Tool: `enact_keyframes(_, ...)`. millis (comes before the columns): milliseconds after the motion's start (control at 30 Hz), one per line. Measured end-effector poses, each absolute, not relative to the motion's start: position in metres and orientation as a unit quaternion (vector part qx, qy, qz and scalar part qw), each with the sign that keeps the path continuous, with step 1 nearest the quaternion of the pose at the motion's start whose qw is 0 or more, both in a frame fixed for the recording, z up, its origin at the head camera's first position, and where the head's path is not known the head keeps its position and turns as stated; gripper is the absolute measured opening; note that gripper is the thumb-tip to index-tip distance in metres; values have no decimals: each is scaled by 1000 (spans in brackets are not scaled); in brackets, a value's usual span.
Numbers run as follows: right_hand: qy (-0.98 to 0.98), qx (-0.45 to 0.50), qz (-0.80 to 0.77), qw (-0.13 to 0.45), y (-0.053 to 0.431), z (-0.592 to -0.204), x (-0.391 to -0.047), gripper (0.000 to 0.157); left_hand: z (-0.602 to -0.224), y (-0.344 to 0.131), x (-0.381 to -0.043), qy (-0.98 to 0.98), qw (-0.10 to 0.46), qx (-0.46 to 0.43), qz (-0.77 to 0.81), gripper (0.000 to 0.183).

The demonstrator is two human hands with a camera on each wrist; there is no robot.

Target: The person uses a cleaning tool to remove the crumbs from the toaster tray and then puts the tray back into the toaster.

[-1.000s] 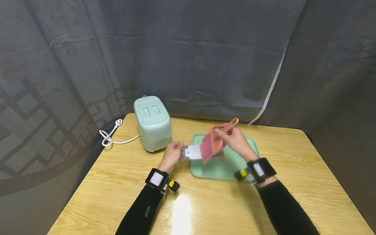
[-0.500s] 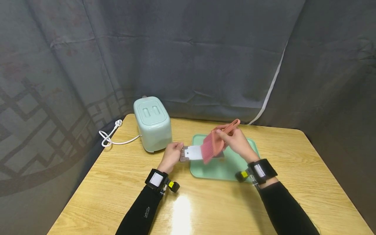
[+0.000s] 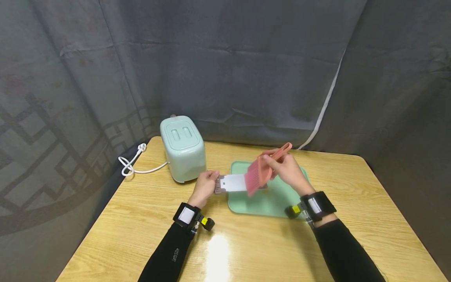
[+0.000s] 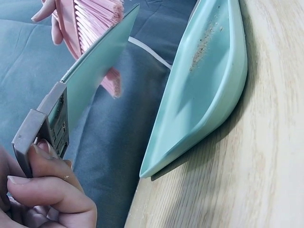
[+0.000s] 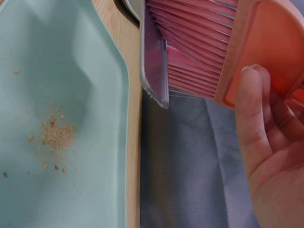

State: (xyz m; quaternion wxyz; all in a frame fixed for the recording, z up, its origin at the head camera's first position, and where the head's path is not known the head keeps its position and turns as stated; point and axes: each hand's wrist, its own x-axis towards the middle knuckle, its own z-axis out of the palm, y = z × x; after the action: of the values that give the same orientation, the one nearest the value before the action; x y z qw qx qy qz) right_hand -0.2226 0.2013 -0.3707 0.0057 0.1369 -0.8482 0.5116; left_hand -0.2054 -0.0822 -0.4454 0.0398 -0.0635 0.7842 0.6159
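Note:
In my left hand [image 3: 204, 187] I pinch the grey end of a flat metal crumb tray [image 3: 234, 183]. It is held above a mint green serving tray [image 3: 243, 205]. My right hand [image 3: 289, 172] grips a pink brush [image 3: 266, 170] by its lower handle, thumb on the near face. The bristles [image 5: 192, 33] lie against the crumb tray toward its free end and hide part of it. In the left wrist view bristles show on both sides of the plate's edge. Brown crumbs [image 5: 57, 135] lie in a small heap on the green tray.
A mint green toaster [image 3: 184, 152] stands left of the crumb tray, close to my left hand. Its white cord and plug [image 3: 142, 147] lie at the table's left edge. Grey curtain [image 3: 225, 78] hangs right behind the wooden table [image 3: 352, 203].
My right hand and the brush have shifted a little to the right, over the crumb tray toward its free end. The left hand and crumb tray have moved very slightly left.

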Motion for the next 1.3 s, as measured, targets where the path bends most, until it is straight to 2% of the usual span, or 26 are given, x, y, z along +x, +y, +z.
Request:
enact_keyframes(333, -856, 121, 503, 17, 206, -374, -222, 42, -447, -84, -206, 780, 42, -67, 620, 39)
enact_keyframes(1300, -856, 145, 494, 50, 213, -368, -216, 38, -445, -87, -207, 769, 31, -62, 635, 33)
